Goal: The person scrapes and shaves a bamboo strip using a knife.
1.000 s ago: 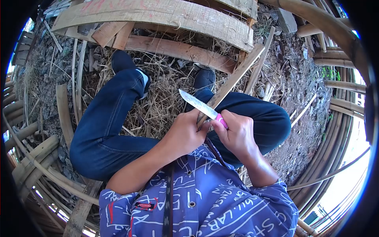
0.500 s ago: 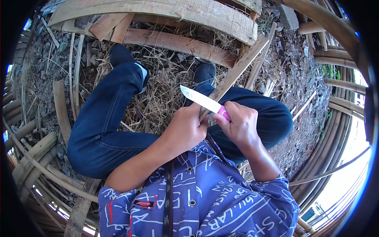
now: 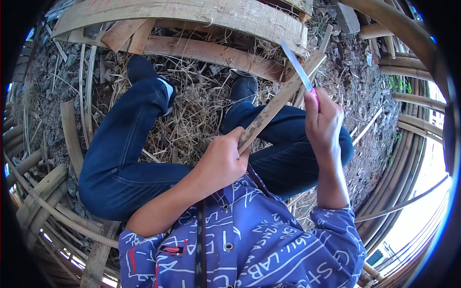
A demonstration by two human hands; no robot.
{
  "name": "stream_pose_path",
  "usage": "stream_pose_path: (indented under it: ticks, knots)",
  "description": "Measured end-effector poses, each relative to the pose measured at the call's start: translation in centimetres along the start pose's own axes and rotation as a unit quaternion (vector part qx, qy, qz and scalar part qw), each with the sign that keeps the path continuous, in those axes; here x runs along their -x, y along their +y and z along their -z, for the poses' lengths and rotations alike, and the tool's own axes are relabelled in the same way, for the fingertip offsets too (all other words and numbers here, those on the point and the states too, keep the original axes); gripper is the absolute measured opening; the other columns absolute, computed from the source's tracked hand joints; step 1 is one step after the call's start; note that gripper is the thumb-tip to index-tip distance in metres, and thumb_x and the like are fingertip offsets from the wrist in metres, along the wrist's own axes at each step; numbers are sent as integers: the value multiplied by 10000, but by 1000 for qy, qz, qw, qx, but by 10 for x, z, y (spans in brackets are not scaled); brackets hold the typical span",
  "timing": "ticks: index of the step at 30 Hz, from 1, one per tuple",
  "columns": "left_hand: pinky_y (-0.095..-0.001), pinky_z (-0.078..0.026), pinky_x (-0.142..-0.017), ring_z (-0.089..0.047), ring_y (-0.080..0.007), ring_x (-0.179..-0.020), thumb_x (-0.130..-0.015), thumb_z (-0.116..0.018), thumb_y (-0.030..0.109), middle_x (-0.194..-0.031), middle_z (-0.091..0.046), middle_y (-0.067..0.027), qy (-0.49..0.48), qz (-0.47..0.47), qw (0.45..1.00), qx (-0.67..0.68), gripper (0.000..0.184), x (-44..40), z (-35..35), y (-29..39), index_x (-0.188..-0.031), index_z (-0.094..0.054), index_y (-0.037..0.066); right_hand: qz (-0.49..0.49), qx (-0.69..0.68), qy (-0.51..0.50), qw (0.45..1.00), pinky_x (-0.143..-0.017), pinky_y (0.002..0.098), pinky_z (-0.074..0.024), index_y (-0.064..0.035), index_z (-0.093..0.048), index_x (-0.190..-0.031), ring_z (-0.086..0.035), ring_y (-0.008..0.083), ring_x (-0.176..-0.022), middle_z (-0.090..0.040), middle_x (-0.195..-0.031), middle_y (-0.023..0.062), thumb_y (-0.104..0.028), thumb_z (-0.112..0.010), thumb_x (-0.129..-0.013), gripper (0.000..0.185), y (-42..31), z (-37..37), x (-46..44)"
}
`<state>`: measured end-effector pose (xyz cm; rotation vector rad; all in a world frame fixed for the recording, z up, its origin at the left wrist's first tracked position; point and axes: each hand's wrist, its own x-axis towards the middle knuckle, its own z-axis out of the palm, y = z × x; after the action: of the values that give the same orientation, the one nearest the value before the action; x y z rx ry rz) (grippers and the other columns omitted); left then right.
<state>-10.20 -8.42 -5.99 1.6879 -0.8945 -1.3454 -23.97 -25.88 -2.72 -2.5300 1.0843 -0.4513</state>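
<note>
My left hand (image 3: 224, 156) is closed round the near end of a flat bamboo strip (image 3: 278, 103), just in front of my lap. The strip slants up to the right, its far end close to the wooden bench. My right hand (image 3: 324, 117) grips the pink handle of a knife (image 3: 297, 65) over my right knee. The blade points up and to the left, beside the far part of the strip. Whether the blade touches the strip I cannot tell. My fingers hide most of the handle.
A low wooden bench (image 3: 192, 15) stands ahead, past my shoes. Thin shavings (image 3: 185, 113) litter the ground between my legs. Bamboo poles (image 3: 410, 168) are stacked along the right side, and more bamboo pieces (image 3: 43, 192) lie at the left. A grey block (image 3: 346, 18) sits at the upper right.
My right hand has moved up and to the right with the knife, from near my left hand to the strip's far part. The blade has turned to point more upward. My left hand keeps its hold.
</note>
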Motion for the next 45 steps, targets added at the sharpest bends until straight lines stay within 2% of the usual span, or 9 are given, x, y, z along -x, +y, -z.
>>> stream_pose_path:
  ticks: [5,12,23,30,32,35,39,42,45]
  knots:
    - [-371,-424,-542,-530,-228,-525,-838,-586,34,-616,-552,-161,9,11,1000,3,126,-3,2,-5,-934,-564,-45,17,-94,-97,991,-463,401,-395,-29,-495,-668,-522,351,-500,-485,-561,149,-258,-676,-837,338,-38,-6,33]
    - [-365,-447,-569,-610,-272,-587,-837,-564,29,-669,-595,-177,19,-27,999,14,169,-2,0,-6,-994,-577,-33,77,-30,-148,985,-439,391,-408,-53,-493,-673,-543,298,-490,-512,-569,100,-345,-675,-826,376,-43,-19,44]
    - [-373,-399,-513,-542,-229,-499,-839,-553,33,-578,-522,-179,17,-14,1000,-10,80,-2,0,-5,-878,-534,-35,30,25,-66,997,-459,410,-412,-45,-529,-693,-550,334,-501,-538,-579,133,-327,-642,-868,351,-16,-9,11]
    - [-357,-381,-497,-472,-172,-483,-848,-568,45,-558,-499,-152,10,-9,1000,8,101,-1,-4,-4,-888,-537,-43,-39,54,21,998,-468,388,-402,-56,-590,-725,-548,289,-472,-528,-535,129,-348,-556,-933,361,18,9,-25]
    - [-352,-379,-497,-462,-156,-494,-848,-573,53,-559,-493,-145,7,-10,1000,6,108,-1,-4,-4,-885,-537,-42,-20,53,57,997,-442,360,-367,-63,-594,-718,-506,225,-430,-502,-504,91,-341,-530,-951,368,38,8,-30]
    - [-334,-371,-496,-438,-125,-521,-854,-585,83,-567,-488,-112,2,0,1000,7,131,-3,-3,-4,-882,-536,-36,-116,-27,91,989,-432,294,-252,-47,-545,-657,-318,75,-450,-373,-483,-8,-318,-462,-988,436,47,15,-32]
    - [-294,-360,-501,-422,-90,-559,-879,-587,137,-597,-493,-35,-39,56,994,90,167,-2,2,0,-915,-530,-16,-115,-122,94,981,-462,321,-230,-6,-452,-643,-313,85,-518,-348,-522,16,-277,-433,-989,440,31,14,0]
    - [-250,-349,-480,-432,-58,-541,-906,-588,175,-611,-489,11,-38,4,993,113,187,-2,4,-8,-949,-524,4,-126,-199,37,971,-471,300,-276,12,-480,-681,-322,81,-549,-344,-534,32,-234,-462,-971,380,-7,9,30]
    - [-215,-343,-460,-447,-28,-525,-917,-599,214,-625,-505,21,-48,33,987,151,220,0,6,-3,-977,-529,14,-77,-136,-75,985,-451,358,-343,-5,-487,-670,-440,250,-453,-446,-536,124,-203,-585,-896,316,-25,13,46]
